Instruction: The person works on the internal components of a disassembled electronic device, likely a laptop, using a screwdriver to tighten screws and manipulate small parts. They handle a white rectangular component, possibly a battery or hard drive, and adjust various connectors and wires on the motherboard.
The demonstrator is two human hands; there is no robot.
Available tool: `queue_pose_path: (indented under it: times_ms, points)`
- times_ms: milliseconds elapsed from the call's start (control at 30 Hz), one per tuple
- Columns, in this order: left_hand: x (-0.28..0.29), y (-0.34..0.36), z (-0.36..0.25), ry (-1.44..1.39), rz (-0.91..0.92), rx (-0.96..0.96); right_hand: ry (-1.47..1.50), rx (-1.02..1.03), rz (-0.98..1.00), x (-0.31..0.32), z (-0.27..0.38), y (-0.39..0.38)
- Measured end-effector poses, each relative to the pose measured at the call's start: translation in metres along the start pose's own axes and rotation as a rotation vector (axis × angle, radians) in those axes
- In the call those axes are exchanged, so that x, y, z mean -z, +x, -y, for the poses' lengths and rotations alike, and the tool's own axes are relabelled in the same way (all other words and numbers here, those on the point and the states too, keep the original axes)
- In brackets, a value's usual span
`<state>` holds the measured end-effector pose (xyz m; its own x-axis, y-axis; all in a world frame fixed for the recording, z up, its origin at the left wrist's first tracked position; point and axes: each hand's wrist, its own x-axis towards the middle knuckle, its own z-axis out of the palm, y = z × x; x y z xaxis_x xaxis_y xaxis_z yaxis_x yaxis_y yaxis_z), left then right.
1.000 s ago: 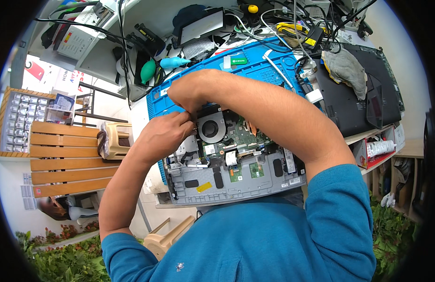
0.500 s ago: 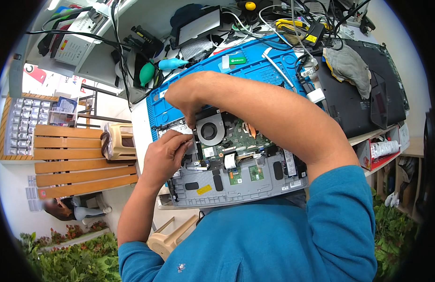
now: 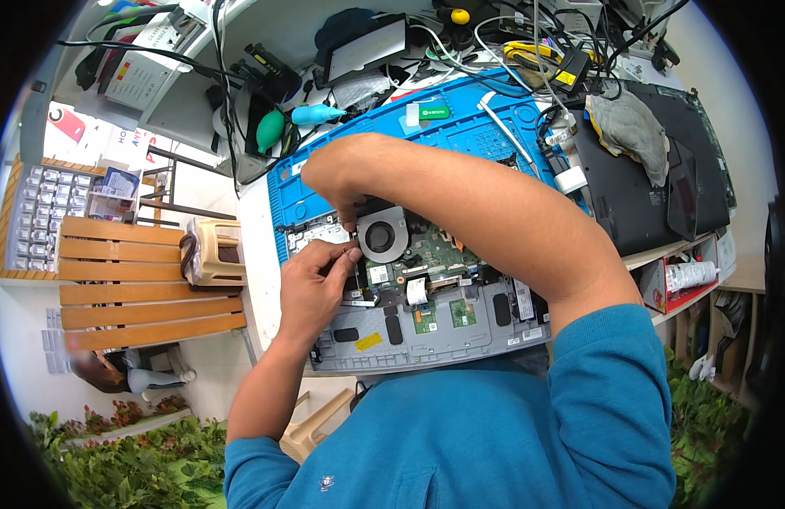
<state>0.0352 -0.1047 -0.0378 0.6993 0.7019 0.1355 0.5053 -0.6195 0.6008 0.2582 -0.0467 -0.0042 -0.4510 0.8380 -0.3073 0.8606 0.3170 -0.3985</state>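
Note:
An opened laptop base [image 3: 443, 346] lies in front of me, its green circuit board and round cooling fan [image 3: 382, 236] exposed. My left hand [image 3: 314, 280] is at the fan's left side, thumb and fingers pinched together over the board's edge; whatever they grip is too small or hidden. My right hand [image 3: 335, 180] reaches across from the right, wrist bent. Its fingers curl down just beyond the left fingertips, at the fan's upper left corner, and what they hold is hidden. A white ribbon cable [image 3: 416, 291] shows below the fan.
A blue repair mat [image 3: 303, 208] lies under and behind the laptop. Another black laptop [image 3: 630, 212] with a grey cloth [image 3: 628, 131] is at the right. Cables, a green air blower [image 3: 270, 131] and a blue bottle [image 3: 314, 114] crowd the back. A person [image 3: 125, 371] is at far left.
My left hand has moved a little right and its fingertips now sit closer to the fan. The right hand stays bent over the same corner, nearly unmoved. The view has shifted slightly.

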Motion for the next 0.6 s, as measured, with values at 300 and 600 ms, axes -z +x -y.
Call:
queue_pose_path:
  times_ms: [300, 600]
  points:
    - [-0.008, -0.012, 0.006, -0.188, -0.087, 0.12, 0.041, -0.077, -0.002, -0.001, 0.001, -0.004]
    - [-0.014, -0.009, 0.005, -0.236, -0.078, 0.119, 0.067, -0.149, 0.055, 0.002, 0.006, -0.002]
